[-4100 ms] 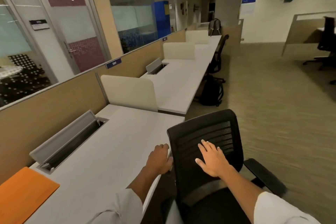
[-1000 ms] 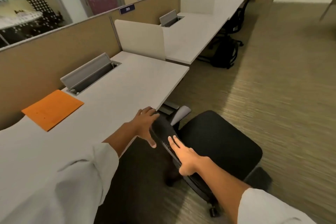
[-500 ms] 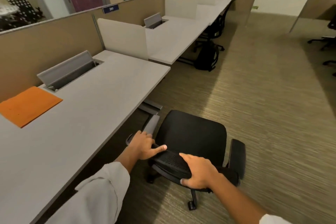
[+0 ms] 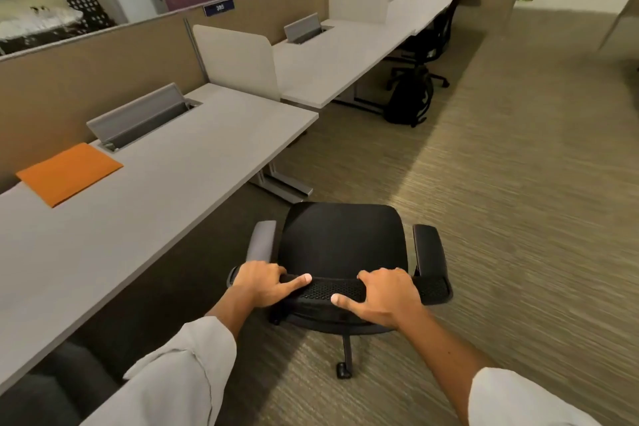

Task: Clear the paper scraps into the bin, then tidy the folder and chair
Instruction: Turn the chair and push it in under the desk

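A black office chair (image 4: 344,239) stands on the carpet to the right of the grey desk (image 4: 145,204), its seat facing away from me. My left hand (image 4: 264,285) grips the left end of the backrest's top edge. At the right part of that edge my right hand (image 4: 387,296) holds on too. An orange folder (image 4: 69,173) lies flat on the desk at the far left, near the partition. No paper scraps or bin show in view.
An open grey cable tray (image 4: 138,117) sits in the desk behind the folder. White dividers (image 4: 238,60) separate the desks. A black backpack (image 4: 409,97) rests on the floor beside another chair (image 4: 432,34) further down. Open carpet spreads to the right.
The chair has turned and rolled out from the desk, so its back now faces me. Both hands moved from its side to grip the top of the backrest.
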A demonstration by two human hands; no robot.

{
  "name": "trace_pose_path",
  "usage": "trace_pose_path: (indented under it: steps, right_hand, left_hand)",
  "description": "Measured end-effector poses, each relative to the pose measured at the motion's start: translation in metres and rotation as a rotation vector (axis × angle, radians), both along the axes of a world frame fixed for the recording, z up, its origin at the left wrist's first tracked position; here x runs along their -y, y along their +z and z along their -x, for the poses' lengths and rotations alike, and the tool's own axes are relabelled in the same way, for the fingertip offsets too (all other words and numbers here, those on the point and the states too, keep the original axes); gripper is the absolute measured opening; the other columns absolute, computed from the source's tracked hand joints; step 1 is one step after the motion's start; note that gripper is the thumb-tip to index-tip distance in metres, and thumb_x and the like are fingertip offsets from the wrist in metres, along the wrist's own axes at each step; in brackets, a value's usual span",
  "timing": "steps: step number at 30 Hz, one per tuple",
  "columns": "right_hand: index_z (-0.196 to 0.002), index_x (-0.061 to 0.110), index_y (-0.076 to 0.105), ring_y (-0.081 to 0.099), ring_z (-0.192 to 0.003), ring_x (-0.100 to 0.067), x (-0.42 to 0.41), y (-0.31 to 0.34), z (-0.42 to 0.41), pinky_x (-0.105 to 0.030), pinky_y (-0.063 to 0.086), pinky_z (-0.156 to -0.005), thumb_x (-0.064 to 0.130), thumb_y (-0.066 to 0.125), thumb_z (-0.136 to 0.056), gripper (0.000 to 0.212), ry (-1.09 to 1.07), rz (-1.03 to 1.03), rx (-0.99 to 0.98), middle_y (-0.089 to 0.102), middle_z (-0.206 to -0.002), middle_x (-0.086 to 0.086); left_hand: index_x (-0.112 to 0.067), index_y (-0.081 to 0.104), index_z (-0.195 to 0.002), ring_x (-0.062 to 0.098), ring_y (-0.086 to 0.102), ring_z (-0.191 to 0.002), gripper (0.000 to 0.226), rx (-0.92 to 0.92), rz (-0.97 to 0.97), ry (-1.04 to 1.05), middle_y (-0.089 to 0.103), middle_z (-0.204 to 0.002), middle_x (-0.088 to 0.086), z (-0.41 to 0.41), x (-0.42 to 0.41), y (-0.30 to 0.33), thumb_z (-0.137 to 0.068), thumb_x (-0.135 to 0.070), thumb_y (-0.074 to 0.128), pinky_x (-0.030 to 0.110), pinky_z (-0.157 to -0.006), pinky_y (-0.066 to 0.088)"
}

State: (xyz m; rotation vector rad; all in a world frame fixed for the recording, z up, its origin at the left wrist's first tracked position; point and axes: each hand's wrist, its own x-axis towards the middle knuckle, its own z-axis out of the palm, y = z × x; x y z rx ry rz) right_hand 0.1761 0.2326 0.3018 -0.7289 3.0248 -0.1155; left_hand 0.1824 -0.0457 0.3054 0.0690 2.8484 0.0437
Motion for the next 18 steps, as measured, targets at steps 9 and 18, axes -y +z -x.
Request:
trace_pose_path:
  steps: [9,18]
  right_hand:
    - [-0.102,0.021,0.069,0.066,-0.082,-0.028,-0.047,0.003,0.028,-0.040,0.047,-0.069,0.108,0.003,-0.056,0.118,0.091,0.013,0.041,0.069,-0.083,-0.004]
    - [-0.097,0.018,0.066,0.065,-0.086,-0.031,-0.056,0.008,0.047,-0.042,0.044,-0.068,0.109,0.008,-0.053,0.117,0.237,-0.014,0.088,0.068,-0.090,-0.008]
  left_hand:
    - [-0.026,0.074,-0.100,0.014,0.058,-0.069,0.115,-0.002,-0.005,0.120,0.068,-0.076,-0.002,-0.004,-0.050,0.001,-0.059,-0.105,0.002,0.031,-0.061,0.041]
    - [-0.028,0.072,-0.114,0.018,0.068,-0.096,0.124,0.037,-0.044,0.181,0.075,-0.101,0.001,0.000,-0.065,0.016,-0.051,-0.106,-0.001,0.032,-0.084,0.052]
